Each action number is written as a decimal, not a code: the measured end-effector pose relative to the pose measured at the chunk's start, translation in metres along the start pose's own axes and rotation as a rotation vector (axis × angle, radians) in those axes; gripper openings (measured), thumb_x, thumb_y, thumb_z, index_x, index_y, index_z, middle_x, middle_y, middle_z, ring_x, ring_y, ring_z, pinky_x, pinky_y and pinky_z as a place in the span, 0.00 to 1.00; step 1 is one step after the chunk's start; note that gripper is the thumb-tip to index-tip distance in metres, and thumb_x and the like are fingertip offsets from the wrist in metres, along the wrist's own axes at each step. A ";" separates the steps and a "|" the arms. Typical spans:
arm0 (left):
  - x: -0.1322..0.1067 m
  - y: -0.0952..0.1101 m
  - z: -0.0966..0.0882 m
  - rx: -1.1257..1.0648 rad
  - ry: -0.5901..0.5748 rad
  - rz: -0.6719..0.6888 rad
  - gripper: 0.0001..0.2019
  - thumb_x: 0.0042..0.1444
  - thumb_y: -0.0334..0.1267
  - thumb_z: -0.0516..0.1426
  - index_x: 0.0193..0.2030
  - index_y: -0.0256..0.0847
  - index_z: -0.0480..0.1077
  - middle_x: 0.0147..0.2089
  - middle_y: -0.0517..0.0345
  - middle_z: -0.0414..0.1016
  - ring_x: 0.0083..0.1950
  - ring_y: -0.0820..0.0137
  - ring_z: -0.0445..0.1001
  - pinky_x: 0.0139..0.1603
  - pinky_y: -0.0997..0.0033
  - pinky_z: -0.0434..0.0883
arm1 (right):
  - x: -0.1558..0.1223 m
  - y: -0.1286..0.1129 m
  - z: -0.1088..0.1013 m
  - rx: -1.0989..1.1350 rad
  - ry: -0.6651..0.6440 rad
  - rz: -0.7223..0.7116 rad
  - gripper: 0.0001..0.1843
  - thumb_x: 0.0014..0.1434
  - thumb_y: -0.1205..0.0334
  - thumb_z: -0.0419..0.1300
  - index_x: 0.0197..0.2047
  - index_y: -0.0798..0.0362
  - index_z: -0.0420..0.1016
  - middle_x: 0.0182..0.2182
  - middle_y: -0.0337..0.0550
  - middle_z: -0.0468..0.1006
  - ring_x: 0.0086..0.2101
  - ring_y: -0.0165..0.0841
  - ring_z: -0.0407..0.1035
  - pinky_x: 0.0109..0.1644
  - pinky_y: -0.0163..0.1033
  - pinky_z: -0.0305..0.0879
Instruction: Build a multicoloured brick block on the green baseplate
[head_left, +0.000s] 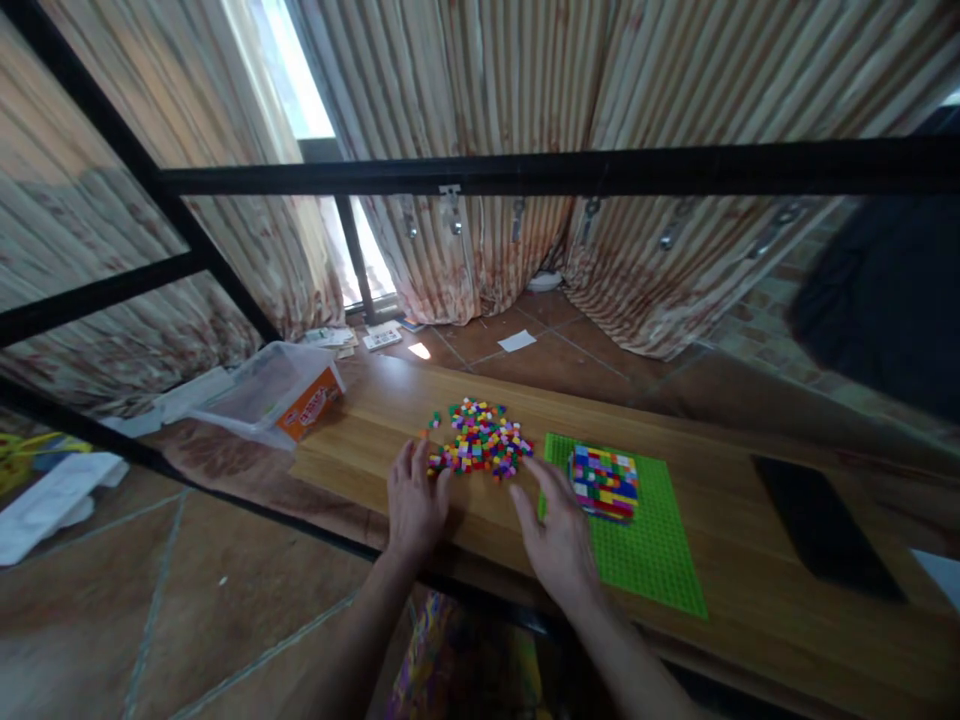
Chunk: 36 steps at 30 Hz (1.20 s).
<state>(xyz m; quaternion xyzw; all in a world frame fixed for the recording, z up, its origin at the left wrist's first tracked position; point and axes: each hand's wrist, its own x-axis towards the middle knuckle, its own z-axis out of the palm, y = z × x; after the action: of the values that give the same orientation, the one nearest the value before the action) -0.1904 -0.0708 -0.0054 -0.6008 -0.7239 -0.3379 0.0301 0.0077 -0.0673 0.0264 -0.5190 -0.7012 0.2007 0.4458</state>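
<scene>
Brick pile (480,440) on table (720,480); left hand (415,505), right hand (559,535) spread flat, empty. Green baseplate (645,545), plastic tub (270,390) nearby.

Striped curtains (525,90) cover a bright window (300,80) above tiled floor (187,600).

Brick pile (480,448) blocks twelve o'clock of the left hand (415,505); bare tabletop (352,455) lies open at ten, up to the plastic tub (274,390). Right hand (559,540): brick stack (604,482) close at two o'clock, flat baseplate (652,560) at three.
</scene>
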 end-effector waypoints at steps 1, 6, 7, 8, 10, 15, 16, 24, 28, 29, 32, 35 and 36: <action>0.011 -0.009 0.003 0.005 -0.007 -0.017 0.25 0.62 0.45 0.52 0.63 0.35 0.59 0.63 0.36 0.63 0.66 0.52 0.60 0.62 0.44 0.63 | 0.014 0.004 0.015 -0.039 0.001 -0.019 0.23 0.64 0.53 0.51 0.59 0.53 0.68 0.56 0.53 0.71 0.57 0.43 0.64 0.61 0.52 0.60; 0.054 -0.021 0.019 0.030 -0.073 -0.015 0.27 0.64 0.49 0.47 0.63 0.32 0.59 0.64 0.34 0.62 0.67 0.52 0.58 0.64 0.45 0.60 | 0.067 0.034 0.068 -0.228 0.055 0.088 0.31 0.64 0.48 0.48 0.60 0.63 0.64 0.58 0.66 0.66 0.59 0.50 0.58 0.61 0.59 0.56; 0.059 -0.019 0.022 0.029 -0.083 -0.011 0.28 0.64 0.50 0.47 0.63 0.31 0.59 0.64 0.34 0.62 0.68 0.52 0.58 0.64 0.46 0.60 | 0.070 0.037 0.073 -0.245 0.053 0.091 0.31 0.65 0.47 0.48 0.61 0.63 0.64 0.58 0.66 0.66 0.59 0.50 0.58 0.61 0.59 0.55; 0.061 -0.016 0.025 0.022 -0.092 -0.006 0.28 0.64 0.50 0.47 0.63 0.31 0.59 0.64 0.34 0.62 0.68 0.52 0.58 0.65 0.46 0.60 | 0.071 0.038 0.077 -0.255 0.049 0.087 0.31 0.65 0.47 0.47 0.61 0.63 0.64 0.58 0.65 0.67 0.59 0.50 0.59 0.61 0.59 0.54; 0.062 -0.007 0.031 -0.002 -0.095 -0.002 0.28 0.64 0.49 0.47 0.63 0.31 0.59 0.64 0.34 0.62 0.68 0.53 0.58 0.65 0.47 0.59 | 0.068 0.036 0.082 -0.261 0.033 0.069 0.31 0.65 0.47 0.46 0.61 0.61 0.64 0.58 0.64 0.67 0.59 0.49 0.59 0.61 0.59 0.54; 0.049 0.024 0.045 -0.104 -0.042 -0.091 0.26 0.65 0.46 0.45 0.62 0.28 0.60 0.63 0.33 0.63 0.67 0.54 0.59 0.66 0.47 0.58 | 0.058 0.019 0.096 -0.177 0.037 0.111 0.30 0.66 0.47 0.45 0.61 0.60 0.64 0.59 0.63 0.67 0.59 0.47 0.59 0.62 0.57 0.55; 0.046 0.030 0.047 -0.134 -0.021 -0.112 0.26 0.65 0.45 0.45 0.62 0.27 0.61 0.63 0.33 0.63 0.67 0.54 0.58 0.66 0.47 0.58 | 0.057 0.016 0.097 -0.141 0.049 0.131 0.30 0.66 0.48 0.44 0.61 0.60 0.64 0.59 0.62 0.67 0.59 0.47 0.60 0.62 0.56 0.55; 0.062 0.017 0.037 -0.341 0.110 -0.155 0.21 0.66 0.44 0.44 0.60 0.37 0.64 0.63 0.42 0.65 0.66 0.61 0.61 0.67 0.54 0.59 | 0.094 0.019 0.077 -0.040 0.081 0.161 0.29 0.66 0.47 0.41 0.58 0.57 0.68 0.55 0.55 0.72 0.56 0.40 0.64 0.62 0.48 0.58; 0.113 -0.010 0.041 -0.274 -0.154 0.068 0.21 0.67 0.44 0.43 0.55 0.36 0.69 0.58 0.43 0.71 0.65 0.60 0.63 0.67 0.53 0.60 | 0.132 0.039 0.082 -0.077 -0.070 0.145 0.28 0.67 0.51 0.40 0.53 0.59 0.72 0.52 0.58 0.75 0.55 0.42 0.66 0.63 0.49 0.57; 0.124 -0.014 0.044 -0.264 -0.235 0.145 0.21 0.67 0.43 0.43 0.55 0.36 0.70 0.58 0.44 0.72 0.64 0.61 0.65 0.67 0.54 0.60 | 0.138 0.043 0.085 -0.064 -0.139 0.112 0.27 0.67 0.52 0.41 0.53 0.58 0.73 0.52 0.56 0.75 0.54 0.41 0.67 0.62 0.49 0.57; 0.141 -0.021 0.053 -0.260 -0.394 0.343 0.21 0.67 0.42 0.43 0.54 0.36 0.70 0.57 0.46 0.73 0.61 0.64 0.68 0.66 0.57 0.62 | 0.142 0.051 0.094 -0.010 -0.288 -0.001 0.25 0.67 0.53 0.41 0.54 0.53 0.73 0.53 0.51 0.76 0.54 0.38 0.68 0.62 0.47 0.58; 0.138 -0.020 0.057 -0.289 -0.441 0.435 0.22 0.67 0.43 0.41 0.54 0.36 0.70 0.57 0.46 0.74 0.61 0.64 0.69 0.65 0.58 0.62 | 0.135 0.050 0.096 0.040 -0.322 -0.060 0.24 0.67 0.52 0.42 0.54 0.51 0.73 0.53 0.49 0.76 0.55 0.37 0.68 0.63 0.46 0.58; 0.135 -0.020 0.057 -0.307 -0.450 0.444 0.22 0.67 0.43 0.41 0.54 0.37 0.70 0.57 0.46 0.74 0.60 0.65 0.69 0.65 0.58 0.62 | 0.133 0.049 0.095 0.057 -0.324 -0.061 0.24 0.67 0.51 0.42 0.54 0.51 0.73 0.53 0.49 0.76 0.55 0.37 0.68 0.63 0.46 0.58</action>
<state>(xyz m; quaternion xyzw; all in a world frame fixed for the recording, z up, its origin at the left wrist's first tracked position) -0.2244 0.0727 0.0025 -0.8004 -0.5049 -0.2873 -0.1481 -0.0530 0.0887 -0.0042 -0.4451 -0.7735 0.2880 0.3472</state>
